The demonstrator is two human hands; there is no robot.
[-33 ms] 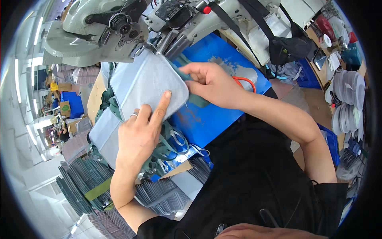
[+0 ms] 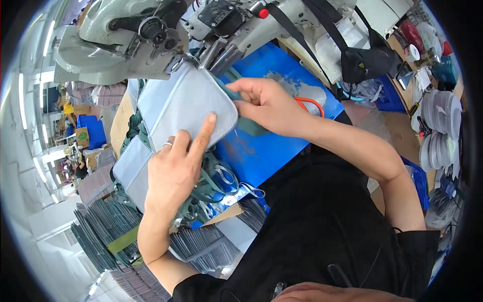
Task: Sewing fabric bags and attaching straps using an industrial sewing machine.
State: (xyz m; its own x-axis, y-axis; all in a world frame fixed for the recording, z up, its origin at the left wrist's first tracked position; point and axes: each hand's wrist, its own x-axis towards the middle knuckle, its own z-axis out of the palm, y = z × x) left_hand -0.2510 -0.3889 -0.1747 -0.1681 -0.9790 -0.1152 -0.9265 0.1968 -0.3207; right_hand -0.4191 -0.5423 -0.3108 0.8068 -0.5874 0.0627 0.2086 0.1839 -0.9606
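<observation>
A pale grey mesh panel [image 2: 193, 98] with rounded corners and a light blue band lies under the sewing machine head [image 2: 138, 38], by its metal foot parts. My left hand [image 2: 176, 168], a ring on one finger, rests on the panel with its index finger stretched out near the lower right corner and the others bent; its thumb is hidden. My right hand [image 2: 266, 105] is closed at the panel's right edge on dark green fabric [image 2: 228, 76], with fingertips partly hidden. A second similar panel [image 2: 133, 166] lies at left, beside tangled green straps [image 2: 211, 183].
A blue board [image 2: 254, 156] carries an orange-red looped object [image 2: 314, 104]. A black pouch [image 2: 362, 65] hangs at right, near shelves with small items and hanging tape rolls [image 2: 437, 131]. Stacks of grey pieces [image 2: 100, 231] stand at lower left. A distant person [image 2: 80, 170] is at far left.
My left hand and the panel have shifted very slightly to the left. My right hand is almost unchanged.
</observation>
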